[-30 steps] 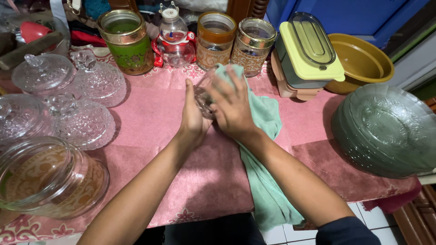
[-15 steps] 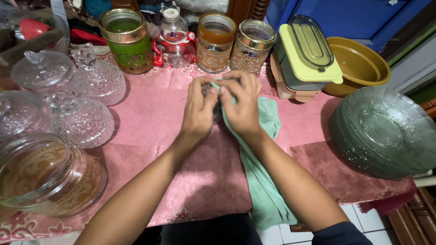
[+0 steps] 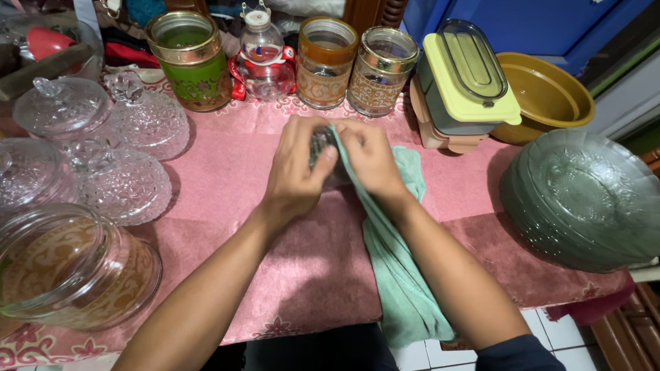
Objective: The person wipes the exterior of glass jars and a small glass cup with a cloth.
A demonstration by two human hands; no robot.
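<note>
Gripping glass piece between left hand, right hand.

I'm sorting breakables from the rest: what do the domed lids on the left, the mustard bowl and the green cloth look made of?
The domed lids look like clear pressed glass: see-through, with a glinting cut pattern. The mustard bowl seems plastic, opaque with a dull even sheen, though glazed ceramic is possible. The green cloth is a soft, matte fabric that drapes over the table edge.

Far row: green-banded glass jar, small clear flask with red trim, two gold-patterned jars. Right: yellow-lidded box, ochre bowl, stacked glass plates. Left: cut-glass lids, big jar. Pink tablecloth.
</note>
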